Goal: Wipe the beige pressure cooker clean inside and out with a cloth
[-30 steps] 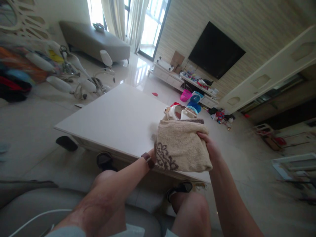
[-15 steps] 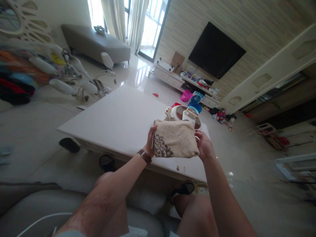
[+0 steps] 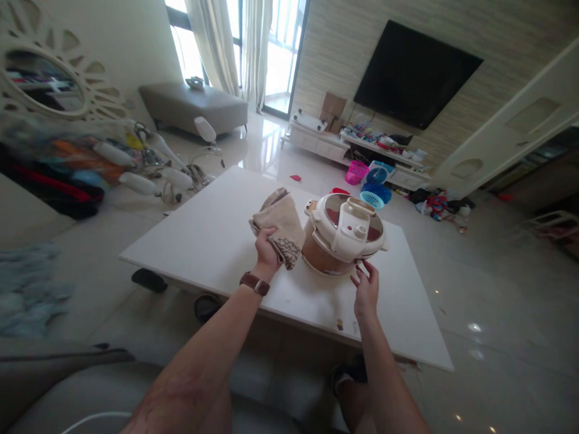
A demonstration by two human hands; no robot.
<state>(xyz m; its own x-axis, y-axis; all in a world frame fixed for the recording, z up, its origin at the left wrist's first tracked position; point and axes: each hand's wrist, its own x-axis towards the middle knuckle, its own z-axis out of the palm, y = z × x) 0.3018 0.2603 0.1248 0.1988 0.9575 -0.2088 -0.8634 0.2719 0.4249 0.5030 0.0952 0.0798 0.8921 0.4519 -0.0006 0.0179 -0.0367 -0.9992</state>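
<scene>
1. Head view: the left hand is clamped on a folded towel, over the counter;
2. the right hand, parted, seems unloaded; the cooker stands just beyond it, contact unclear;
3. handling the towel seems the current step; the next move calls for a firm left grip.
</scene>
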